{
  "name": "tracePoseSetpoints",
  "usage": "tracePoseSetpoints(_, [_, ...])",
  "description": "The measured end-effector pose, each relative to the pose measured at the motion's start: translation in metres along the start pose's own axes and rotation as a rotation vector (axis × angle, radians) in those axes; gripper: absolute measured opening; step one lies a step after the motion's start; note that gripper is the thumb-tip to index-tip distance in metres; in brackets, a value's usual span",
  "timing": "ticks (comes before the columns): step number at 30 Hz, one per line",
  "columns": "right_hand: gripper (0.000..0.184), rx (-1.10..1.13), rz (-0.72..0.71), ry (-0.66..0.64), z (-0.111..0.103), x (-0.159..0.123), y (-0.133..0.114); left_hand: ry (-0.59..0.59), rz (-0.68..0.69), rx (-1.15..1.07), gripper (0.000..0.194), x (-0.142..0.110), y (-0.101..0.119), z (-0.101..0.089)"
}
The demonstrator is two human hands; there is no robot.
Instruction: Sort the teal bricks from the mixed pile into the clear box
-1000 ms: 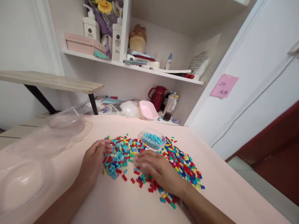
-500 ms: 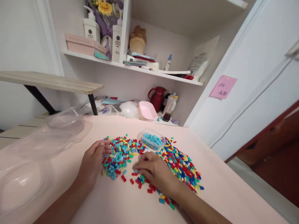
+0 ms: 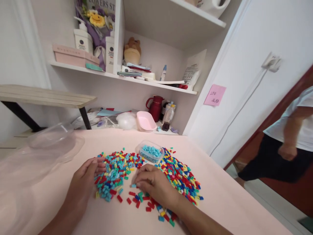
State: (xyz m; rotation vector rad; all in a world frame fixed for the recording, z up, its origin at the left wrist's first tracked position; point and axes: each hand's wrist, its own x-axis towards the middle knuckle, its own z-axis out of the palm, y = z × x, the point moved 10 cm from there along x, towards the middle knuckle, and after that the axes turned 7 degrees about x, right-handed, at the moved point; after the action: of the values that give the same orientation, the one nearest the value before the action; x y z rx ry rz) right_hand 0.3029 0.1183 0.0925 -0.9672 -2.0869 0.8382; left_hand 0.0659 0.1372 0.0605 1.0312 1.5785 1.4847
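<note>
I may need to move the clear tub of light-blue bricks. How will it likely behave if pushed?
The clear tub looks low and broad, so it would probably slide rather than tip. It is see-through, probably thin plastic, so it may flex when squeezed. No lid shows over the light-blue bricks, so a jolt could spill some.

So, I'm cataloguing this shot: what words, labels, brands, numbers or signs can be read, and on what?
"LOWERS ST", incomplete, on the backing behind the yellow flower.
Apparently "250", handwritten on the pink note; its lower line is unclear.
Too small or blurred: print on the left pump bottle, right pump bottle, pink box, white carton and white bag.
</note>
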Motion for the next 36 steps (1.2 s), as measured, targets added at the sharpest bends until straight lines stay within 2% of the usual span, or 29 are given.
tracePoseSetpoints(3, [0.016, 0.131, 0.057, 0.059, -0.01, 0.001, 0.005, 0.0, -0.004, 0.001, 0.033, 0.0, -0.001, 0.0])
tracePoseSetpoints(8, [0.013, 0.209, 0.085, 0.139, -0.02, 0.002, 0.013, -0.009, -0.007, 0.005, 0.042, -0.003, 0.004, 0.0])
tracePoseSetpoints(11, [0.024, 0.375, 0.232, 0.213, -0.027, 0.002, 0.029, -0.002, -0.016, 0.009, 0.044, -0.003, 0.004, -0.001])
tracePoseSetpoints(14, [0.034, 0.582, 0.353, 0.383, -0.045, -0.002, 0.045, 0.009, -0.022, 0.015, 0.042, -0.001, 0.001, -0.002])
tracePoseSetpoints(18, [0.037, 0.71, 0.324, 0.631, -0.081, -0.008, 0.056, 0.01, -0.028, 0.027, 0.041, 0.002, -0.001, -0.002])
tracePoseSetpoints(21, [0.035, 0.715, 0.326, 0.733, -0.097, -0.014, 0.066, 0.012, -0.033, 0.031, 0.043, 0.002, 0.0, -0.002])
tracePoseSetpoints(28, [0.042, 0.762, 0.295, 0.747, -0.1, -0.017, 0.07, 0.024, -0.028, 0.018, 0.041, 0.001, 0.005, -0.002])
tracePoseSetpoints(32, [0.041, 0.745, 0.246, 0.771, -0.106, -0.017, 0.065, 0.005, -0.042, 0.009, 0.049, 0.001, 0.0, -0.002])
tracePoseSetpoints(36, [0.035, 0.53, 0.212, 0.79, -0.125, -0.018, 0.057, -0.017, -0.075, 0.002, 0.062, 0.005, -0.009, -0.003])
